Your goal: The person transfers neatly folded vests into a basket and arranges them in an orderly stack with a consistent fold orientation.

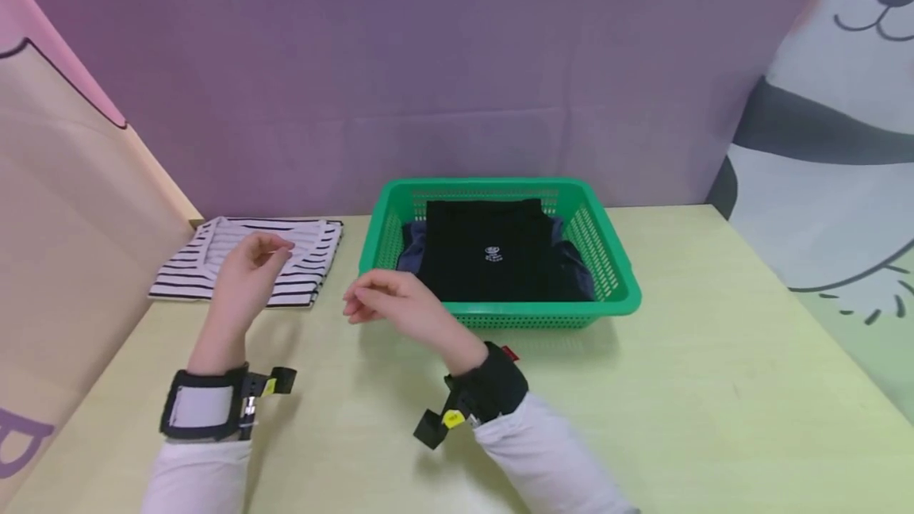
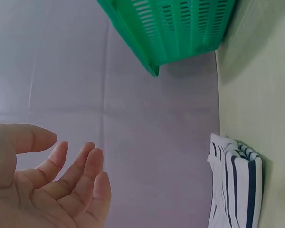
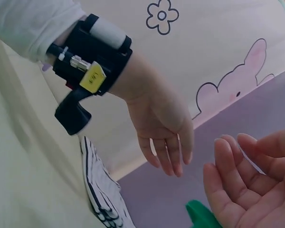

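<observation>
My left hand [image 1: 246,276] hovers over the near side of a folded striped garment [image 1: 307,280], white with dark stripes, at the table's back left. Its fingers are loosely bent with nothing between them, as the left wrist view shows, where the folded garment [image 2: 235,185] lies off to the right. My right hand [image 1: 400,304] is held in the air by the front left corner of a green basket [image 1: 621,300]. Its fingers [image 3: 228,171] are relaxed and hold nothing. Inside the basket lies a folded black garment [image 1: 493,260] with a small white print, on top of dark blue cloth [image 1: 412,248].
The basket stands at the back middle of a pale wooden table [image 1: 714,355]. A purple cloth backdrop [image 1: 457,62] rises right behind it. Printed panels with cartoon drawings border the left and right sides. Each wrist wears a black strap [image 1: 493,383] with a small camera.
</observation>
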Motion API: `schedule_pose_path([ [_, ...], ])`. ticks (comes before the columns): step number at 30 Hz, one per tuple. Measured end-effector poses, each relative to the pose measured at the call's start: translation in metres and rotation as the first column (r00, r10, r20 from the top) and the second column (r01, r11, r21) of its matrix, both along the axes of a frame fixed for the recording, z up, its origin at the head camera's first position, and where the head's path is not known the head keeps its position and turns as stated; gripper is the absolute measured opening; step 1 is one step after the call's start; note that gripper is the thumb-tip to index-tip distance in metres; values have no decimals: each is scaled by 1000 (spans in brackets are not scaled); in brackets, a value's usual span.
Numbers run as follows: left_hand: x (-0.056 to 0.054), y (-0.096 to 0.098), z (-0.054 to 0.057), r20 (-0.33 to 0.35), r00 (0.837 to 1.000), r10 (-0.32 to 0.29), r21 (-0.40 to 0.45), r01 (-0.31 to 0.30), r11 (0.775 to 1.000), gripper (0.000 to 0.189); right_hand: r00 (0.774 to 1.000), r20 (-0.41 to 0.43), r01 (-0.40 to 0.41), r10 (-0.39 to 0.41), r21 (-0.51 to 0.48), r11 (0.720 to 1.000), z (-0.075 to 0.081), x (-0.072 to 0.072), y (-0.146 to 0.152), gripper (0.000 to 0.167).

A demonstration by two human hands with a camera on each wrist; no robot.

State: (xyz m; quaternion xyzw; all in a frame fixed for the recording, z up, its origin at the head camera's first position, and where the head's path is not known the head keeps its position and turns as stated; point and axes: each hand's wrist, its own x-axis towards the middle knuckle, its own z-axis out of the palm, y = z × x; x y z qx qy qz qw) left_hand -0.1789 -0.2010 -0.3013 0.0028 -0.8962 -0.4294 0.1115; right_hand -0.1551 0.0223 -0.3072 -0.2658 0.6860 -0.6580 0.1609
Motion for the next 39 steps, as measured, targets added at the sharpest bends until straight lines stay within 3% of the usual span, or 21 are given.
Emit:
schedule_pose_path([
  [8, -1, -6, -4, 19, 999, 32, -5, -32, 999, 34, 998, 10, -58, 58, -13, 998, -4, 6, -28, 24],
  [14, -3, -10, -7, 31, 998, 52, 2, -52, 999, 33, 998, 30, -56, 56, 0, 998, -12, 6, -43, 23],
  [20, -6, -15, -12, 43, 997, 64, -14, -64, 998, 34, 998, 26, -60, 58, 95, 994, -25, 5, -54, 24],
  [25, -7, -22, -16, 75, 994, 81, -9, -80, 997, 35, 996, 74, -53, 41, 171, 984, -36, 4, -69, 28],
  [31, -11, -28, -22, 110, 988, 104, -9, -104, 995, 37, 984, 138, 71, -110, 258, 964, -42, -3, -87, 28],
  [39, -15, -35, -28, 147, 983, 111, -12, -110, 994, 35, 918, 240, 244, -315, 285, 927, -51, -19, -102, 33],
])
